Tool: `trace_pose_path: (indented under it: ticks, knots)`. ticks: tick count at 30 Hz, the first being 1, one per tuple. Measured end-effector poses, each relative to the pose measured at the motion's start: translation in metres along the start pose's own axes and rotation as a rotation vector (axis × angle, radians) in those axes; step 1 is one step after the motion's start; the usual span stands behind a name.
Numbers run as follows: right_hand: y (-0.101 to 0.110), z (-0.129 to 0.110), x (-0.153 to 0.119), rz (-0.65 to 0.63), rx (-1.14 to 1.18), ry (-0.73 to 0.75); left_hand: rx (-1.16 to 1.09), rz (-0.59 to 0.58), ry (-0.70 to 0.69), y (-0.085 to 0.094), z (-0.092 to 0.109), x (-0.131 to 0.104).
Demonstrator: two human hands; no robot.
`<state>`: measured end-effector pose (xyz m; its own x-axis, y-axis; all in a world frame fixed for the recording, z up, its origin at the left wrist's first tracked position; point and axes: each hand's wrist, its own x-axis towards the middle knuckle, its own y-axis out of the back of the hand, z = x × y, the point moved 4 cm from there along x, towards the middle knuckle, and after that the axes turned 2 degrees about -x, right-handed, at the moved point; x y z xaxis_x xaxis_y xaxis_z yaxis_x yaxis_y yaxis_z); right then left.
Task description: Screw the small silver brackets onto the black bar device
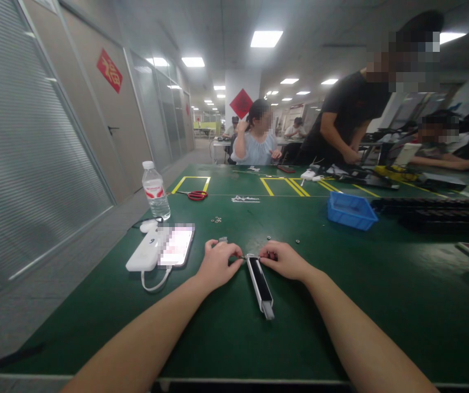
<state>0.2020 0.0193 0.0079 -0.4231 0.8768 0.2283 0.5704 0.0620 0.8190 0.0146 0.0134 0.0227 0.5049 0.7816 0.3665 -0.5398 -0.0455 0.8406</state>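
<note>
A long, narrow device with a white frame and black face lies on the green table, its grey tab pointing toward me. At its far end, my left hand is closed in a pinch by the left corner. Something small and thin seems to be between those fingertips, too small to name. My right hand is closed at the opposite corner, fingers curled, with whatever it grips hidden. A small clear piece lies just behind my left hand. Beyond my hands are several small metal rings.
Left of my hands are a phone, a white power bank with a cable and a water bottle. Farther back lie red-handled scissors, white strips and a blue bin. Two people are across the table.
</note>
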Motion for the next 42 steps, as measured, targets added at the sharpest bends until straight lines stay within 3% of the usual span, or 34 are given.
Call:
trace_pose_path:
  ticks: [42]
  knots:
    - [-0.0001,-0.0008,0.0013,0.026,0.009,0.000,0.023,-0.010,-0.038,-0.0037,-0.0024,0.0011]
